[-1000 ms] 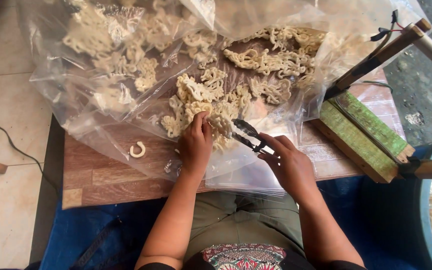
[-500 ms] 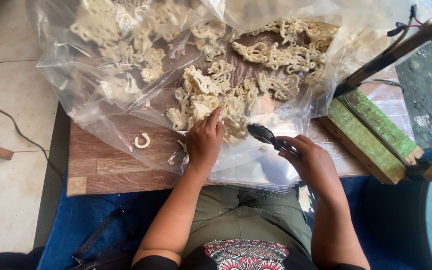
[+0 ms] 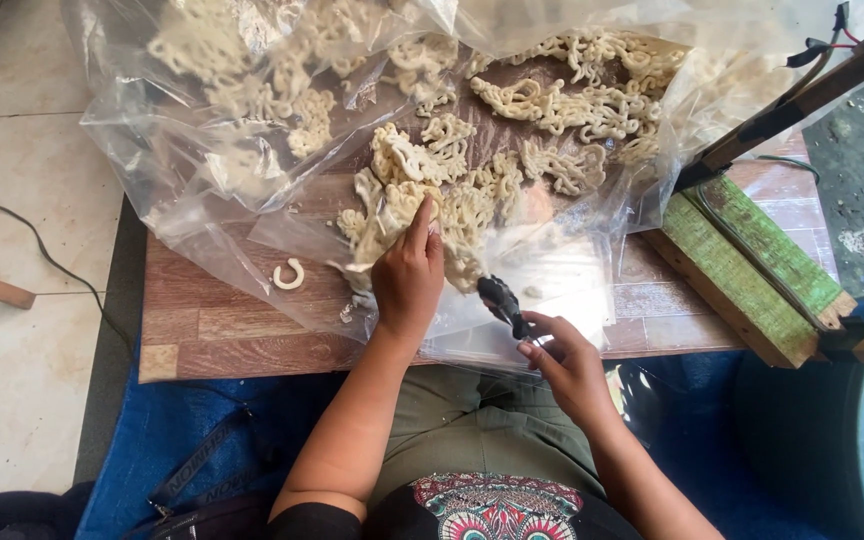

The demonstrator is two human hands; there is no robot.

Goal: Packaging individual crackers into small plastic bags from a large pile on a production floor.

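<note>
Pressing down on a clump of pale curly crackers [image 3: 392, 215] with the left hand [image 3: 407, 285], fingers flat and close together, tips pointing to 12 o'clock, nothing gripped. Lying directly under and ahead of those fingers, the clump spreads toward 1 o'clock with its long axis slanting up to the right. Holding a small dark tool [image 3: 502, 303], the right hand [image 3: 562, 365] sits at 4 o'clock from the clump, fingers curled narrow round its handle; kind of tool unclear. Nearer hand: the left, touching. Holding more crackers in loose heaps at 11 and 1 o'clock, a big clear plastic bag [image 3: 182, 150] sprawls open over the wooden table [image 3: 222, 330]. Resting alone on the boards at 9 o'clock, one loose ring-shaped piece [image 3: 289, 274]
</note>
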